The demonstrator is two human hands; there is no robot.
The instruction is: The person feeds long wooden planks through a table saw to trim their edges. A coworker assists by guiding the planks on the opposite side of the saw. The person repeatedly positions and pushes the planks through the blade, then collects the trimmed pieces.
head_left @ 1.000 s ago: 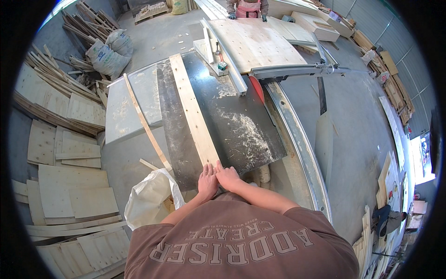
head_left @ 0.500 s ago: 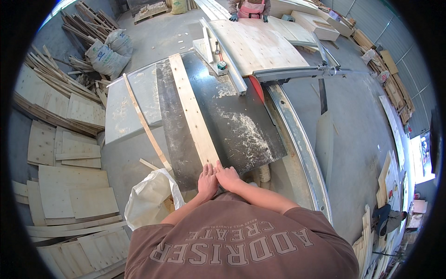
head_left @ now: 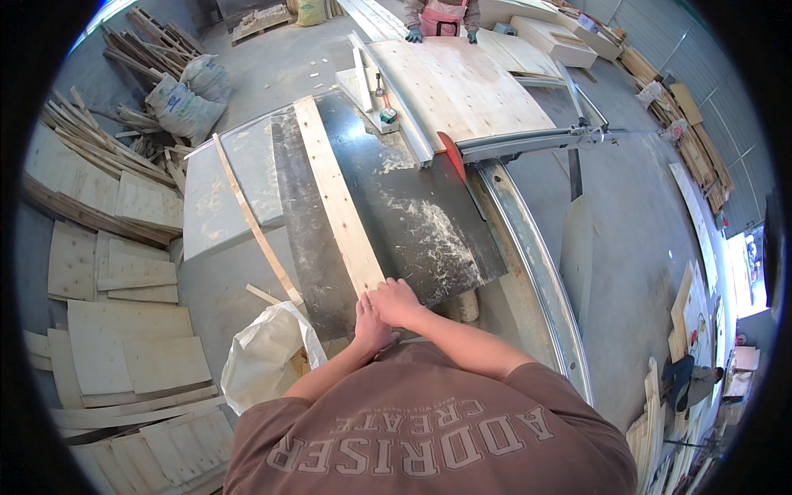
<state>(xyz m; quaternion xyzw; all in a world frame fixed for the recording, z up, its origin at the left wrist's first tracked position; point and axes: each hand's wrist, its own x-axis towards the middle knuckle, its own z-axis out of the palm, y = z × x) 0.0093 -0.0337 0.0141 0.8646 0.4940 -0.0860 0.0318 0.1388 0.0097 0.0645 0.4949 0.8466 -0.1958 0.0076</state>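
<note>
A long pale wooden plank lies lengthwise on the dark saw table, its near end at my hands. My left hand rests at that end with its visible fingers stretched forward, partly covered by the other hand. Over it and to the right, my right hand has bent fingers closed against the left fingers and the plank's end; what they grip, if anything, is hidden. A red blade guard stands right of the plank, beside a metal fence.
A person in a pink apron lays gloved hands on a wide wood panel. A tape measure sits by the fence. A thin strip and white sack are left; stacked boards line that side.
My right hand has moved slightly forward and left, from lying beside the left hand to bending over its fingers. The plank keeps its place on the table.
</note>
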